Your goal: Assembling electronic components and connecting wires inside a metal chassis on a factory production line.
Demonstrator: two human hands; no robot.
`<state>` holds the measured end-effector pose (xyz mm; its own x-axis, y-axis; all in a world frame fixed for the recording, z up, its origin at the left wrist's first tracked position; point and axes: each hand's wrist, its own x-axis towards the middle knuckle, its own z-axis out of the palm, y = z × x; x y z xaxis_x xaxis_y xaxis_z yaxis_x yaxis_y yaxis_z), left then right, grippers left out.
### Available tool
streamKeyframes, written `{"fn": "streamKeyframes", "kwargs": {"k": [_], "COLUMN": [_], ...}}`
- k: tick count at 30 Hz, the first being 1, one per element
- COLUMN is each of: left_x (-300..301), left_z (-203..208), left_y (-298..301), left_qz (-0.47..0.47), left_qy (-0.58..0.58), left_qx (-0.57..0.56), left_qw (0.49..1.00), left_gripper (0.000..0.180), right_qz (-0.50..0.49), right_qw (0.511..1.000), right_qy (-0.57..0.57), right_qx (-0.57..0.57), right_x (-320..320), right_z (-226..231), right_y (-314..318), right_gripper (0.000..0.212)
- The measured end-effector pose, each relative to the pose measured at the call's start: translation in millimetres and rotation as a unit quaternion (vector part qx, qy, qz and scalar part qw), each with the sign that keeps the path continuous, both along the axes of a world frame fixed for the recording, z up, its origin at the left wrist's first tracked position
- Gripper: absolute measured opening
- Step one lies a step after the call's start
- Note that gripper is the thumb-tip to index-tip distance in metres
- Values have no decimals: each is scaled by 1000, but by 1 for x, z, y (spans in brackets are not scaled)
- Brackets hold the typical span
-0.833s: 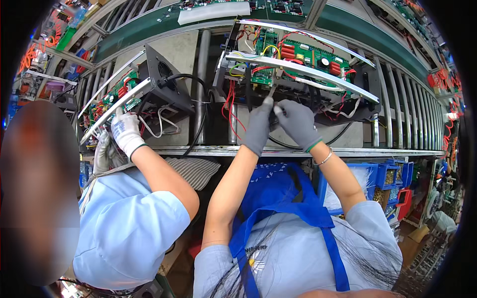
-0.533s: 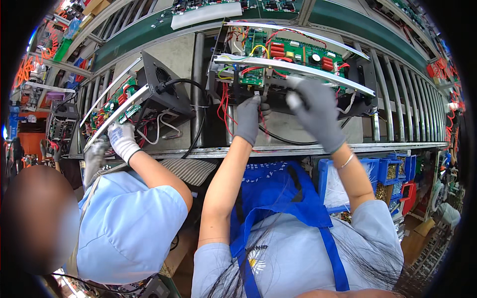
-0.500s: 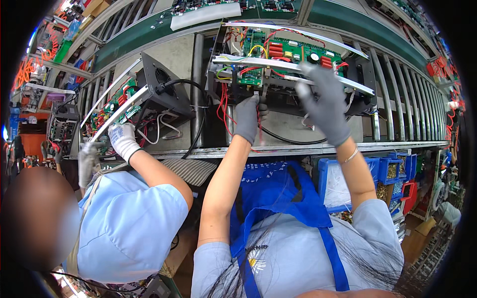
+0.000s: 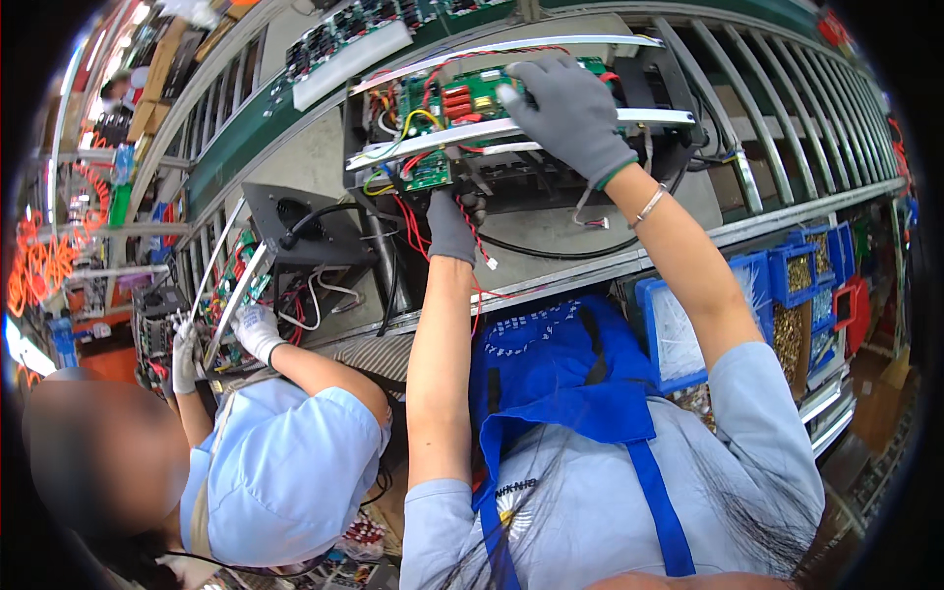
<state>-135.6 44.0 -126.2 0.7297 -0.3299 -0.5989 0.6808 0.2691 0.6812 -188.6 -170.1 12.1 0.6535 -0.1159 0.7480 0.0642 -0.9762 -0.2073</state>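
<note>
My left hand (image 4: 453, 226), in a grey glove, is at the near side of an open black metal chassis (image 4: 518, 184). Its fingers are curled below the small green board (image 4: 429, 174), and what they grip is hidden. A twisted red wire (image 4: 470, 224) runs beside those fingers, ending in a small white plug (image 4: 492, 263). Over the large green circuit board (image 4: 484, 90) reaches my right hand (image 4: 570, 113), also grey-gloved. Its thumb and fingers are apart, with nothing visible between them, and its palm is above the near silver rail (image 4: 442, 134).
A co-worker's white-gloved hand (image 4: 258, 331) is at a second chassis (image 4: 308, 228) on the left. Rollers (image 4: 747, 118) extend to the right. Blue bins (image 4: 790, 273) of small parts stand below the bench edge. A black cable (image 4: 560, 257) lies on the bench.
The view has shifted, so the chassis appears farther left. My right hand has moved from the chassis's near right side to above the large board. My left hand stays at the near side.
</note>
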Motion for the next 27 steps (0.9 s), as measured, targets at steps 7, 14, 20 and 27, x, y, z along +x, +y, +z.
{"fn": "streamKeyframes", "kwargs": {"k": [7, 14, 20, 27], "left_x": [14, 12, 18, 20], "left_z": [1, 13, 6, -2], "left_y": [-6, -16, -8, -7], "left_qz": [14, 27, -15, -8], "left_qy": [47, 53, 45, 47], "left_qx": [79, 75, 107, 106], "left_qw": [996, 995, 993, 993], "left_gripper": [23, 28, 32, 36], "right_qz": [-18, -15, -15, -16], "right_qw": [989, 989, 989, 990], "right_qy": [138, 133, 136, 130], "right_qx": [49, 59, 50, 53], "right_x": [-6, -5, -5, -5], "right_z": [2, -1, 0, -3], "right_y": [3, 2, 4, 2], "right_gripper": [27, 31, 32, 32]}}
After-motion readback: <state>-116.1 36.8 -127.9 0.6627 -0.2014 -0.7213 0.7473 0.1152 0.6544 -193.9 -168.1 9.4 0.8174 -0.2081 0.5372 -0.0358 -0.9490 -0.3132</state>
